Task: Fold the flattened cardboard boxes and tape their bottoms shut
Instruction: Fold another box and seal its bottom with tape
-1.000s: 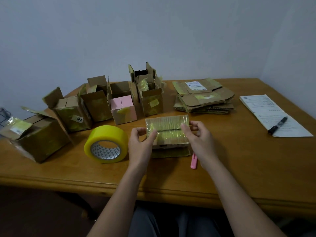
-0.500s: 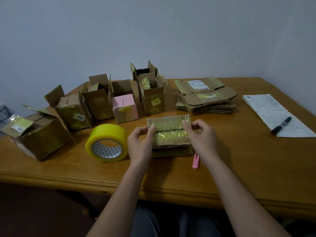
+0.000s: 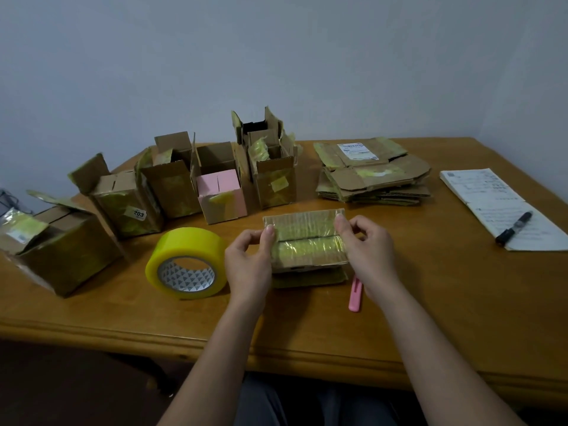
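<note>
Wooden and broad, the table (image 3: 445, 302) fills the lower view, with a plain pale wall (image 3: 276, 56) behind it and a corner of the room at the right. Six folded boxes stand or lie in a loose row along the far left side: a large one (image 3: 66, 253) tipped on its side at the left end, then one with a "203" sticker (image 3: 126, 207), a brown one (image 3: 172, 186), a pink one (image 3: 222, 195), a brown one with a yellow patch (image 3: 276, 182), and one more (image 3: 258, 124) behind it. One stack of flattened boxes (image 3: 373, 175) lies at the far centre-right. One small box (image 3: 305, 239) sits at the centre of the table, its two taped flaps facing up and meeting at a seam. The left hand (image 3: 249, 259) pinches its left end between thumb and fingers; the right hand (image 3: 367, 250) pinches its right end the same way. One yellow tape roll (image 3: 187, 262) stands on edge just left of the left hand. One sheaf of papers (image 3: 498, 207) lies at the right, with one black marker (image 3: 513, 227) on it. One pink cutter (image 3: 355, 293) lies just beside the right wrist.
</note>
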The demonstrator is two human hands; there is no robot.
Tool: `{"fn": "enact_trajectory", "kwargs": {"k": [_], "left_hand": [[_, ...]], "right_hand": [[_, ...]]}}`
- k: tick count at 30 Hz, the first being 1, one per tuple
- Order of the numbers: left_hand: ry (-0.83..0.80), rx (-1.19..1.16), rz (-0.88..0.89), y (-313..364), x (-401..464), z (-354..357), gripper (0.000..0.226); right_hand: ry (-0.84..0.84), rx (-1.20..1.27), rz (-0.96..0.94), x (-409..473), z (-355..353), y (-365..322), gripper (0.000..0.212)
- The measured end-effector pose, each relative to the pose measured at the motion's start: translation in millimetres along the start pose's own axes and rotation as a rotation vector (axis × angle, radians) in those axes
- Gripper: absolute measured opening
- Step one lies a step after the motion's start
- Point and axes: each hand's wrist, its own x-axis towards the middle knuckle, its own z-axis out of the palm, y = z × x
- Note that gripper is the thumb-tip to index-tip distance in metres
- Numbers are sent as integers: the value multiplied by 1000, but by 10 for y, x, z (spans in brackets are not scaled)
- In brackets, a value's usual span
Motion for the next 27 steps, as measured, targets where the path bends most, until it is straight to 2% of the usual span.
{"fn": "enact_trajectory", "kwargs": {"k": [4,8,9,12,15,18,20,21,22,23,25,27], "left_hand": [[-27,1,17,9,-33,-23,14],[-43,10,-13,63,-120,-52,14],[-75,-7,-34,82,-140,-69,17],[-200,-46,-78,180,-189,-106,31],[-276,-50,-96,303,-237,-103,39],[-234,55,-126,410,-274,-73,65],[-211,97,-259,483,-289,-45,98],[-237,37,-339,517,-299,-31,107],[-282,-81,-418,545,-297,-21,107],[-341,-235,-488,569,-292,-14,97],[-421,-478,-530,599,-292,-4,65],[-418,-477,-462,567,-286,7,49]], "right_hand": [[-19,14,5,-21,-24,-7,36],[15,-76,-2,-130,-35,-43,27],[25,-92,-5,-150,-47,-69,23],[-17,-117,-57,-194,-121,-123,37],[-13,-92,-68,-234,-202,-179,23],[101,50,-34,-254,-280,-199,22],[123,140,-14,-262,-324,-200,26],[112,192,2,-265,-343,-192,27],[92,251,28,-264,-352,-184,28],[63,304,56,-263,-363,-175,29],[-21,336,81,-255,-384,-147,25],[-110,238,80,-243,-400,-157,9]]}}
